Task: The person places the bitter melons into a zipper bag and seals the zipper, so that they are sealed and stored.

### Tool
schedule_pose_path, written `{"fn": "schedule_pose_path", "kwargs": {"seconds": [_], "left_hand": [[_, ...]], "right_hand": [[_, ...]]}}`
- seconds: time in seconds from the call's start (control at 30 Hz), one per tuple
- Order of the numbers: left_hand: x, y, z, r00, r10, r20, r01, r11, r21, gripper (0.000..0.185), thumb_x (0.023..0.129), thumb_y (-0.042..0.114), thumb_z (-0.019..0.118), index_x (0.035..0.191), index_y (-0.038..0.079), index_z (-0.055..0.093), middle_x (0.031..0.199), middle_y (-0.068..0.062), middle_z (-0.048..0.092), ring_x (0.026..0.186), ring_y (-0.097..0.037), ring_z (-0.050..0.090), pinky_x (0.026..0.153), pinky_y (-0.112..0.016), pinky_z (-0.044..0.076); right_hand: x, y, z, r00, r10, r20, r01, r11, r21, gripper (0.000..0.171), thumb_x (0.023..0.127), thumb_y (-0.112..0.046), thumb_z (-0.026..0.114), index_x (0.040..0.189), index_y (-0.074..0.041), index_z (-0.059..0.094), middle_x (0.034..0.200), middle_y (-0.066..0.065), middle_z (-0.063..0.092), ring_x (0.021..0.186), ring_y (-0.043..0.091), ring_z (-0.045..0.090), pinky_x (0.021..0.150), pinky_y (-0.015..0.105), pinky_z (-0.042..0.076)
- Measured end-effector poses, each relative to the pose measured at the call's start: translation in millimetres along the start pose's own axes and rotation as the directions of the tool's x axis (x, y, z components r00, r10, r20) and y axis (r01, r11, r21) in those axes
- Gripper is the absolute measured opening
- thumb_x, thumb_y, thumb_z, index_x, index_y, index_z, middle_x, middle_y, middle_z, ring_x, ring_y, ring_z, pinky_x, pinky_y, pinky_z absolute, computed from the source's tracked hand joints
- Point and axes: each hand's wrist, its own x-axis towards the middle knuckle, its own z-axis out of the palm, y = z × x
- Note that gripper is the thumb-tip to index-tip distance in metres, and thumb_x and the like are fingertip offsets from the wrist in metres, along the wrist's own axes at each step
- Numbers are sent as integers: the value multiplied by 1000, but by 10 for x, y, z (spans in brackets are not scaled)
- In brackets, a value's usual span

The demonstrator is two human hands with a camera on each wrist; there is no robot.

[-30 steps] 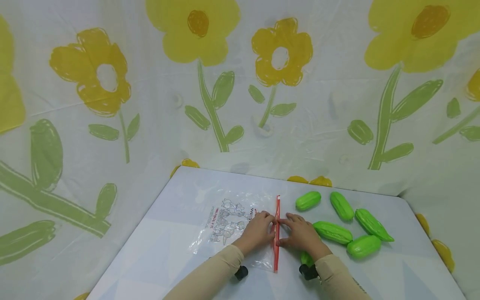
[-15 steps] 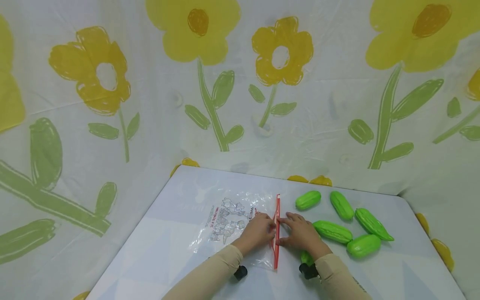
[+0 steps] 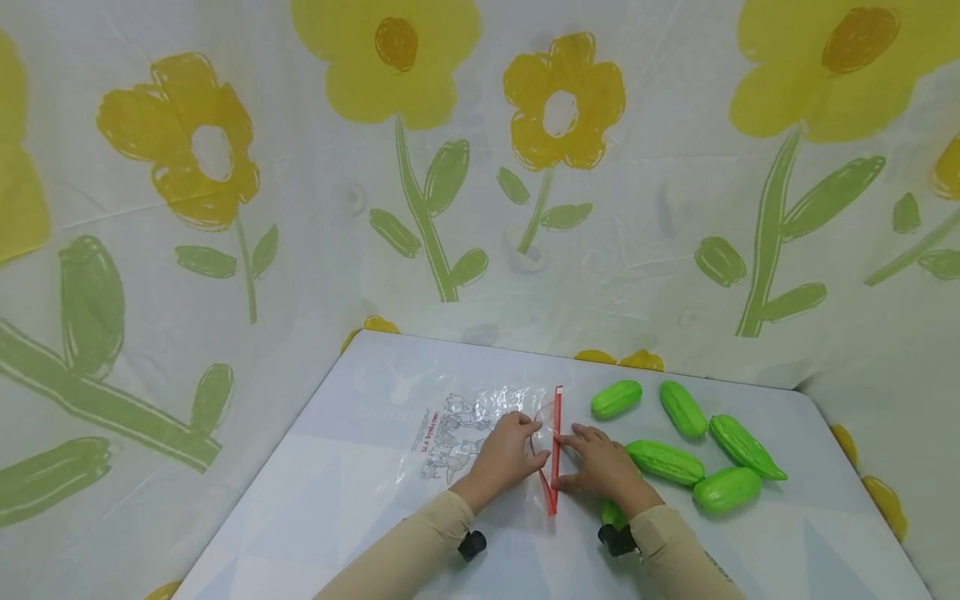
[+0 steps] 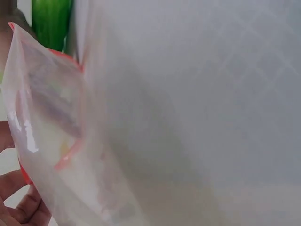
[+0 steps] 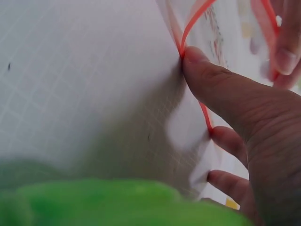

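A clear zip bag [image 3: 450, 446] with printed cartoon figures and red zip edges lies on the table. My left hand [image 3: 501, 457] pinches one side of its mouth and draws it leftward. The other red edge stays with my right hand [image 3: 606, 468], whose thumb [image 5: 221, 87] lies against the rim, fingers below. Between the two edges the bag's mouth gapes, as the left wrist view shows in the spread film [image 4: 56, 99]. One green, ribbed, gourd-shaped vegetable [image 3: 613, 515] is partly hidden under my right wrist.
Several more green gourd-shaped vegetables [image 3: 666, 463] lie right of my right hand on the white table [image 3: 330, 467]. A flower-printed curtain [image 3: 637, 275] hangs behind and beside the table. Black wrist cameras [image 3: 472, 546] sit below both wrists.
My left hand has moved slightly left, pulling its side of the red edge away, so the bag's mouth has opened wider. My right hand has stayed almost still.
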Motion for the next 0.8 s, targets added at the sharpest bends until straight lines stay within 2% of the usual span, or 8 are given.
{"fn": "schedule_pose_path", "kwargs": {"seconds": [0.17, 0.27, 0.43, 0.6, 0.7, 0.8], "left_hand": [[-19, -76, -111, 998, 5, -63, -6, 1000, -15, 52, 80, 39, 69, 123, 13, 62, 108, -4, 56, 97, -16, 53, 80, -28, 50], [-29, -125, -157, 997, 4, -77, -8, 999, -42, 53, 79, 37, 71, 125, 13, 61, 107, -4, 55, 95, -15, 51, 78, -27, 50], [-31, -158, -175, 1000, -28, -4, 28, 997, -74, 57, 79, 39, 70, 129, 14, 57, 107, -2, 52, 92, -12, 47, 76, -24, 48], [-33, -168, -142, 999, -33, 40, 36, 996, -85, 59, 81, 41, 68, 131, 13, 55, 109, -2, 51, 93, -11, 45, 77, -24, 47], [-31, -170, -114, 999, -26, 48, 31, 994, -102, 60, 81, 40, 68, 132, 12, 54, 109, -2, 50, 91, -11, 44, 75, -22, 46], [-30, -160, -100, 997, -39, 67, 47, 992, -121, 62, 80, 40, 69, 133, 14, 53, 109, 0, 49, 90, -10, 43, 72, -20, 46]], "right_hand": [[-12, -13, -7, 1000, -6, 17, 7, 1000, -27, 83, 57, -60, 78, 130, -27, 56, 143, 10, 39, 132, 36, 30, 97, 67, 29], [-17, -16, -1, 1000, -9, 14, 10, 999, -41, 84, 57, -60, 78, 129, -24, 56, 142, 10, 40, 131, 36, 31, 97, 66, 29], [-5, -55, 17, 999, -40, 19, 40, 999, -6, 84, 59, -54, 80, 129, -16, 55, 142, 12, 41, 131, 37, 32, 101, 61, 30], [18, -151, 17, 996, -54, 71, 47, 994, 102, 86, 64, -42, 82, 135, -8, 48, 146, 14, 35, 136, 38, 25, 105, 56, 28], [5, -186, -6, 995, -37, 90, 23, 989, 147, 87, 65, -38, 82, 138, -7, 45, 148, 12, 31, 138, 37, 20, 106, 56, 27], [-12, -151, -7, 996, -32, 82, 21, 991, 133, 89, 65, -43, 81, 140, -10, 43, 149, 10, 30, 139, 34, 18, 107, 58, 22]]}}
